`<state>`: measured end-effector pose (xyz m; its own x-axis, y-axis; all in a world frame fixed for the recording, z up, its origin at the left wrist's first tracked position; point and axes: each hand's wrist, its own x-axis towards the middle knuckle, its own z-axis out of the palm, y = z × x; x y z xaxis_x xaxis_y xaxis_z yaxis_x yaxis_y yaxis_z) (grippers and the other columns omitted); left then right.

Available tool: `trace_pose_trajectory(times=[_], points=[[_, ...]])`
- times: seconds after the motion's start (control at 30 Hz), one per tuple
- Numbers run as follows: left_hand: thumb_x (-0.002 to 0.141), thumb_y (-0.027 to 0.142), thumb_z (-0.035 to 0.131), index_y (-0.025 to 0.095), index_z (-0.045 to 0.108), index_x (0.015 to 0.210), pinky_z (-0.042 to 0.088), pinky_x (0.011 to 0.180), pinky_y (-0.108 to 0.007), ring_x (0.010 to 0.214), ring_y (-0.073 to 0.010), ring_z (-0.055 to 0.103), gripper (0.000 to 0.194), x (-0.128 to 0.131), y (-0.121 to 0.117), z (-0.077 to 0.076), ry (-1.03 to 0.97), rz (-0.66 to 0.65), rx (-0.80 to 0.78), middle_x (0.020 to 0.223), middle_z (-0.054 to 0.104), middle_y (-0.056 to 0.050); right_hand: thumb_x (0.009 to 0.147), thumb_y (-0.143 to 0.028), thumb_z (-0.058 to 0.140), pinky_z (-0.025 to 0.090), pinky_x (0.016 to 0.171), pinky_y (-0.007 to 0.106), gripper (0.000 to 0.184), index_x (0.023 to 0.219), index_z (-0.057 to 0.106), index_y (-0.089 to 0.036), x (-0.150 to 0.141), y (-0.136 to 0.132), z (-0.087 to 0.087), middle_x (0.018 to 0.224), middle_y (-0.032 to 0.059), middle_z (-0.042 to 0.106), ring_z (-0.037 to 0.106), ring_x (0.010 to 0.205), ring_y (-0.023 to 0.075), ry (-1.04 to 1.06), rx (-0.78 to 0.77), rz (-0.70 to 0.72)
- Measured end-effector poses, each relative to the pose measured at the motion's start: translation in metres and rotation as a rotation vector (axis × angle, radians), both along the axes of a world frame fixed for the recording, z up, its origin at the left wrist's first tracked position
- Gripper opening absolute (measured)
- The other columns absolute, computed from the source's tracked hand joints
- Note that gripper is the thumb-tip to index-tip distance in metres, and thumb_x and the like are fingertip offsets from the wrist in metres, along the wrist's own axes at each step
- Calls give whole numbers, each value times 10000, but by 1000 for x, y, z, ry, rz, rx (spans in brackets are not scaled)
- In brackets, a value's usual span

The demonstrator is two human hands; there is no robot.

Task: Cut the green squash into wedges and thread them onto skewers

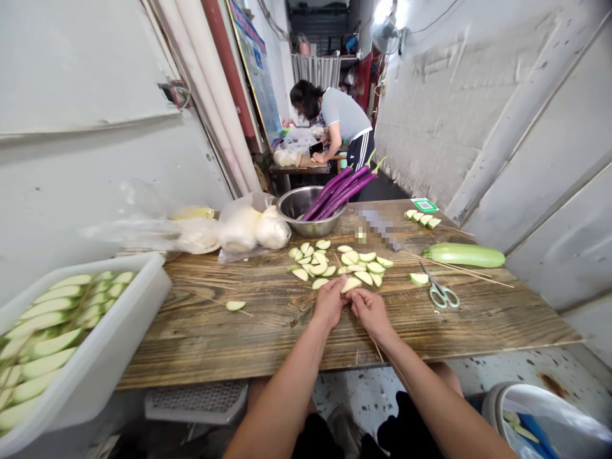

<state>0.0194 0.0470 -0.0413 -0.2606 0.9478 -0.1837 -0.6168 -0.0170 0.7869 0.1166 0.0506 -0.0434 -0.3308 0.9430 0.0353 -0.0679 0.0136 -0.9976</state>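
Note:
My left hand (329,303) is closed, its fingertips pinching the left side of a pale green zucchini slice (351,284). My right hand (370,311) is closed too, thumb and fingers at the slice's right lower edge. A thin wooden skewer (377,349) sticks out below my right hand; whether it passes through the slice is hidden by my fingers. Just beyond my hands, many half-round zucchini slices (368,257) lie in a loose spread. One separate slice (236,306) rests off to the left, near loose skewers (205,274).
Scissors (442,293) and a whole zucchini (463,254) lie right. A steel bowl (313,223) holds purple eggplants (339,191) at the back, beside bagged items (243,223). A white tub (143,280) of skewered slices stands left, a bucket (495,408) below right. Another person (347,115) bends over a far table.

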Motion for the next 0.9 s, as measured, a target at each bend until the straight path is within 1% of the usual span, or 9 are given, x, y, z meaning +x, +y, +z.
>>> trace_pose_trajectory(times=[0.1,0.17,0.23,0.37,0.47,0.57,0.7,0.8,0.9], points=[[710,348,616,138,648,861,465,616,-270,643,-151,599,260,-11,-7,1,207,153,11,784,663,-78,729,-466,541,160,329,181,312,752,573,-156,6,-2,0,370,-105,346,234,306,38,75,-73,-48],[727,333,596,169,654,883,462,672,-290,678,-167,601,234,-29,-16,2,492,322,-5,784,662,-67,723,-498,533,145,306,177,343,792,551,-162,10,-3,1,377,-120,318,195,285,30,134,-129,-77],[722,297,599,191,668,882,434,757,-312,728,-184,589,204,-50,-24,4,854,415,-59,771,653,-58,706,-515,542,139,293,172,362,804,534,-167,12,-3,3,392,-126,309,180,281,23,189,-177,-98],[691,296,619,198,684,874,376,801,-343,812,-232,546,216,-76,-30,13,1423,361,-208,822,607,-80,682,-504,567,135,280,165,353,789,528,-170,12,-2,6,386,-127,315,186,271,19,262,-245,-104],[675,370,632,188,683,847,347,780,-355,867,-267,522,255,-73,-24,17,1662,242,-329,854,581,-104,687,-476,566,130,277,164,325,774,535,-165,12,-3,6,365,-127,322,186,263,19,287,-262,-87],[657,397,646,191,653,821,329,739,-347,904,-279,507,264,-64,-16,15,1725,199,-423,893,579,-107,697,-455,562,126,283,164,304,766,543,-159,11,-5,5,356,-125,335,186,263,18,288,-249,-73],[600,381,689,183,583,760,324,699,-322,830,-248,518,275,-56,-12,8,1645,231,-482,809,588,-66,713,-438,552,126,293,171,288,754,554,-153,10,-6,2,351,-120,342,187,273,22,254,-214,-62],[631,307,668,185,570,819,338,689,-296,691,-180,521,245,-51,-11,1,1545,213,-349,681,569,-4,726,-427,539,138,304,177,276,742,565,-152,10,-5,1,349,-114,346,202,277,28,213,-180,-53],[667,278,636,170,602,855,367,646,-258,611,-135,509,219,-49,-7,-3,1311,199,-157,643,574,10,744,-419,515,149,320,183,271,740,572,-154,10,-6,1,348,-108,350,217,286,36,170,-143,-44]])
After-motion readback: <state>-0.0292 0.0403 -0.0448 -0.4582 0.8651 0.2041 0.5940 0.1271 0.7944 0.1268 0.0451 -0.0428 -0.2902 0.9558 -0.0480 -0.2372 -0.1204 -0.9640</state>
